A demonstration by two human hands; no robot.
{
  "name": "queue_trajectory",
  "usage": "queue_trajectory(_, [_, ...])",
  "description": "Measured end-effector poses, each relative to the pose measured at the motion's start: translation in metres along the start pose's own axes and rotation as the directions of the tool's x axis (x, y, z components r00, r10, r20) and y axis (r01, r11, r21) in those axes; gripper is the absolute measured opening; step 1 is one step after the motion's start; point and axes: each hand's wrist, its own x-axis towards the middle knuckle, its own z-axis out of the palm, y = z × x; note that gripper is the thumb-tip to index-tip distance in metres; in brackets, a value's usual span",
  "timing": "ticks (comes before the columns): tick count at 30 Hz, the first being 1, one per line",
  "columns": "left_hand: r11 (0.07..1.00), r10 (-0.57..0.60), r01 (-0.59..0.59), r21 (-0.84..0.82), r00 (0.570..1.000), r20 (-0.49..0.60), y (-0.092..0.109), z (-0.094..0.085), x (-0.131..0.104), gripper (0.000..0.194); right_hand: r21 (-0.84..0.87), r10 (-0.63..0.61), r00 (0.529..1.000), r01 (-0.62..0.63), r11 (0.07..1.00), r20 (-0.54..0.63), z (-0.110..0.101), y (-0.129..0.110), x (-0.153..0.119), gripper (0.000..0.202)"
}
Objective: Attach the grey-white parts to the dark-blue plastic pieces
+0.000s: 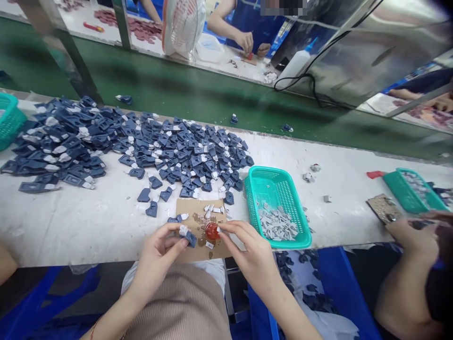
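My left hand point(164, 248) pinches a dark blue plastic piece with a white end point(191, 238) above the left part of a cardboard sheet point(184, 205). Between the thumb and fingers of my right hand point(249, 243) is a small light-grey plastic part point(218, 229), held at the rim of a small red dish point(212, 231). Wet-looking brown stains surround the dish. A few more small light parts point(209, 245) lie on the cardboard, and another blue piece point(175, 219) rests at its left edge.
A wide heap of blue pieces point(184, 146) covers the table's left and middle. Right of the cardboard stands a green basket point(304, 222) with small grey parts. A co-worker's hands point(406, 231) work at far right, near another green basket point(399, 189). Blue crates point(347, 283) stand below.
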Motion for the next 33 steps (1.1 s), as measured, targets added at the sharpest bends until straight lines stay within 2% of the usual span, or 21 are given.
queue_trajectory(7, [0.999,-0.014,0.015,-0.035,1.0,0.022,-0.005,-0.001,0.002,0.019,-0.048,-0.019,0.999,0.02,0.999,0.038,0.003,0.001,0.002,0.013])
queue_trajectory(16, [0.997,-0.039,0.041,-0.067,0.999,0.029,-0.006,0.006,0.002,0.022,-0.043,-0.031,0.997,0.035,0.998,0.069,0.004,-0.003,0.005,0.013])
queue_trajectory(19, [0.996,-0.039,0.043,-0.083,0.998,0.054,-0.004,0.009,0.003,0.022,0.001,0.012,0.997,-0.012,1.0,0.07,0.004,-0.003,0.005,0.014])
queue_trajectory(22, [0.992,-0.038,0.046,-0.12,0.997,0.07,-0.002,0.013,0.005,0.02,0.148,0.142,0.986,-0.154,0.977,0.087,-0.001,-0.005,0.007,0.011])
queue_trajectory(24, [0.989,-0.033,0.044,-0.14,0.996,0.078,0.001,0.017,0.005,0.02,0.315,0.29,0.95,-0.312,0.896,0.116,-0.005,-0.007,0.009,0.009])
queue_trajectory(27, [0.988,-0.016,0.03,-0.151,0.996,0.093,0.004,0.023,0.005,0.019,0.554,0.467,0.857,-0.502,0.665,0.216,-0.011,-0.012,0.013,0.014])
queue_trajectory(30, [0.984,0.005,0.012,-0.177,0.995,0.097,0.007,0.028,0.004,0.019,0.657,0.506,0.807,-0.562,0.503,0.303,-0.013,-0.019,0.016,0.016])
queue_trajectory(33, [0.979,0.02,0.0,-0.206,0.995,0.098,0.009,0.031,0.003,0.018,0.678,0.505,0.794,-0.577,0.455,0.337,-0.012,-0.025,0.016,0.016])
